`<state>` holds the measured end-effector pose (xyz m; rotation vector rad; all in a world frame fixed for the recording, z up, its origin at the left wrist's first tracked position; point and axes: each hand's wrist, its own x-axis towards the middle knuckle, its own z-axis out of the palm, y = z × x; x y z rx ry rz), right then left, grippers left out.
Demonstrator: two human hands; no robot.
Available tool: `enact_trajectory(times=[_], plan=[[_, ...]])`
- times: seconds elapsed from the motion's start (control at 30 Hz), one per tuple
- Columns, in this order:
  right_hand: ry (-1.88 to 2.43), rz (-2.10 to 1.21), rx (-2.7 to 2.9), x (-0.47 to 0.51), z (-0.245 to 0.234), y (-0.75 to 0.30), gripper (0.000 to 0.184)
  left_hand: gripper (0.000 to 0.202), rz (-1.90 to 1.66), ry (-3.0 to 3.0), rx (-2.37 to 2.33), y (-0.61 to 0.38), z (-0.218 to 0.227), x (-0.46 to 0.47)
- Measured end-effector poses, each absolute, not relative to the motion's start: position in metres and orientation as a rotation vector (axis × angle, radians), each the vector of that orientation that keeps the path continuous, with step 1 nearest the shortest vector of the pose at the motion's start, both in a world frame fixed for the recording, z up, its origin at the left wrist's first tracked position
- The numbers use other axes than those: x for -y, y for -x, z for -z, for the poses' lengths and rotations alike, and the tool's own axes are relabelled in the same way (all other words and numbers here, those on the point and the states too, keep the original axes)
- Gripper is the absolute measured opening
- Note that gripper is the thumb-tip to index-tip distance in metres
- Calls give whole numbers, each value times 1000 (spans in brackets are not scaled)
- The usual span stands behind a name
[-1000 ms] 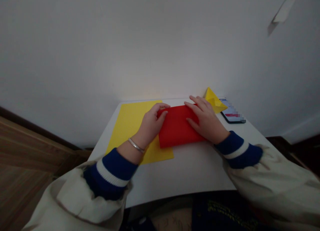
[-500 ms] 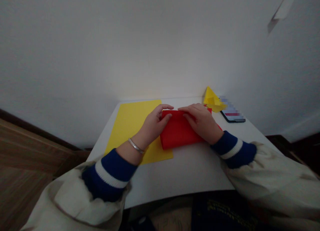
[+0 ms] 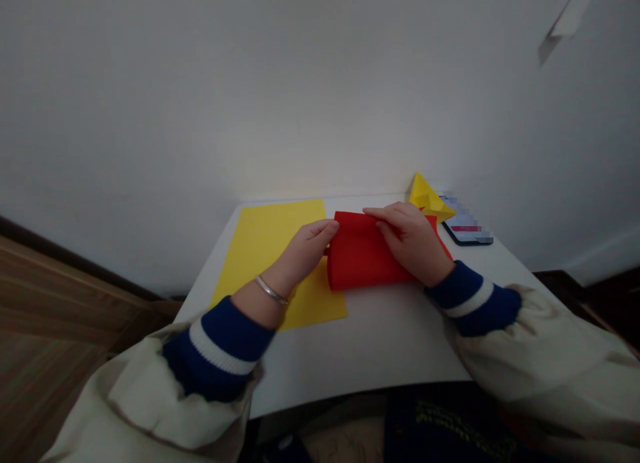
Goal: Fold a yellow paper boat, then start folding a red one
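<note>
A sheet of red paper (image 3: pixel 363 256) is bent over on itself, its near edge a rounded, uncreased fold. My left hand (image 3: pixel 313 243) pinches its far left corner between thumb and fingers. On the right, my right hand (image 3: pixel 407 233) holds the paper's far edge, thumb on top and fingers stretched along the edge; it covers part of the right side. Under the left end of the red paper, a flat yellow sheet (image 3: pixel 265 249) lies on the white table (image 3: pixel 370 343).
Behind my right hand stands a folded yellow paper shape (image 3: pixel 427 199). It touches or overlaps a phone (image 3: pixel 467 224) at the table's right side. A white wall (image 3: pixel 320 103) rises along the far edge, and wooden furniture (image 3: pixel 60 316) is at the left.
My left hand has closed from a loose, spread pose onto the red paper's corner. The paper and my right hand have shifted slightly right and away from me.
</note>
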<state>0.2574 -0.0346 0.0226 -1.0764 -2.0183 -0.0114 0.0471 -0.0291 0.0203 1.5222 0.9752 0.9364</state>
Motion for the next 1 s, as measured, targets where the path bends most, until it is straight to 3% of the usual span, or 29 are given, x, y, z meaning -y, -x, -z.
enact_trajectory(times=[0.23, 0.8, 1.0], plan=[[1035, -29, 2002, 36, -23, -256, 34, 36, -927, -1424, -896, -46, -17, 27], [1076, 160, 2030, 39, -28, -250, 28, 24, -1086, -2079, -996, -53, -19, 28], [1045, 135, 2065, 38, -28, -249, 31, 26, -1171, -2035, -1060, -58, -22, 31]])
